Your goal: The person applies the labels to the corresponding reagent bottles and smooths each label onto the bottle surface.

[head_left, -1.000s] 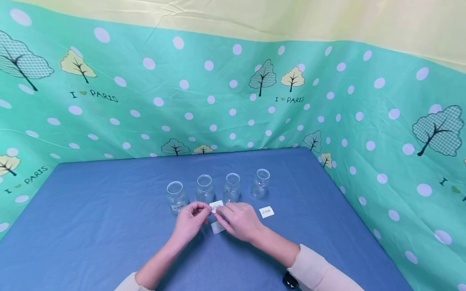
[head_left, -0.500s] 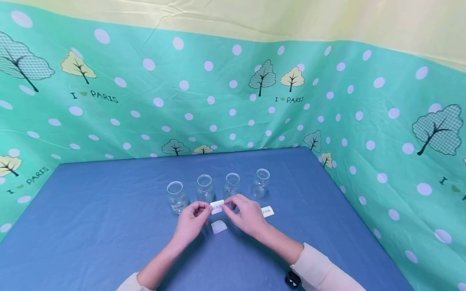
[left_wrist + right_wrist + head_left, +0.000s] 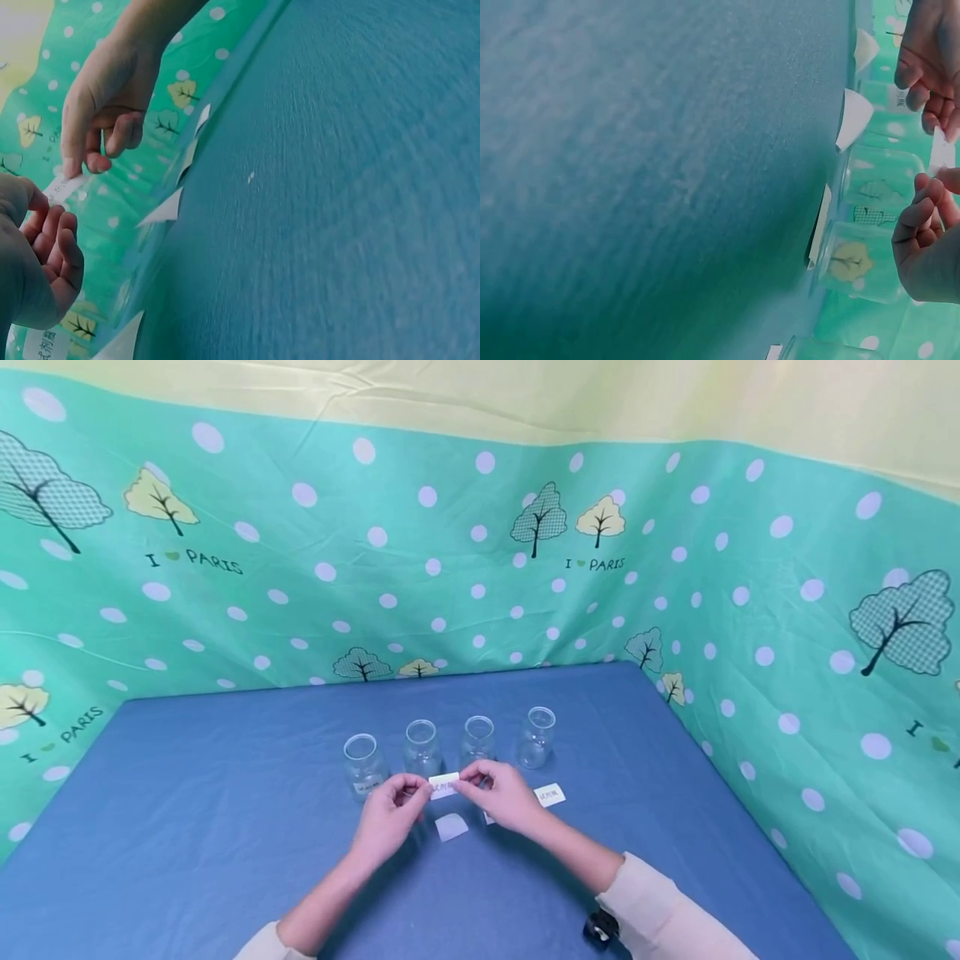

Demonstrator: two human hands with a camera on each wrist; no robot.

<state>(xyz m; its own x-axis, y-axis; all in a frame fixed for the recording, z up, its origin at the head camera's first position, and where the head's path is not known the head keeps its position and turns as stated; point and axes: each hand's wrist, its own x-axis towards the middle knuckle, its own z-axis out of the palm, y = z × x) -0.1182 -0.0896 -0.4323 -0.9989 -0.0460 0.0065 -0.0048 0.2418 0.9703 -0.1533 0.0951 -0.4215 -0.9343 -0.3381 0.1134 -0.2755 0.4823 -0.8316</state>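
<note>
A small white label (image 3: 443, 785) with handwriting is stretched between my two hands, above the table. My left hand (image 3: 386, 822) pinches its left end between thumb and forefinger. The right end is pinched by my right hand (image 3: 504, 797), other fingers loosely bent, as the left wrist view also shows. Just behind stand clear glass jars; the leftmost jar (image 3: 365, 764) carries a written label (image 3: 366, 787). Two middle jars, one jar (image 3: 422, 747) and another jar (image 3: 478, 739), are partly behind the label and fingers. Below the hands lies a blank whitish paper piece (image 3: 452, 827).
Another written label (image 3: 550, 794) lies right of my right hand, in front of the rightmost jar (image 3: 536, 739). A further white piece (image 3: 490, 818) pokes out from under the right hand. The blue table (image 3: 225, 827) meets a green dotted curtain (image 3: 420, 568) behind.
My right hand has drawn back from over the label to its right end, baring the writing and the blank piece below. The left hand keeps its grip almost in place.
</note>
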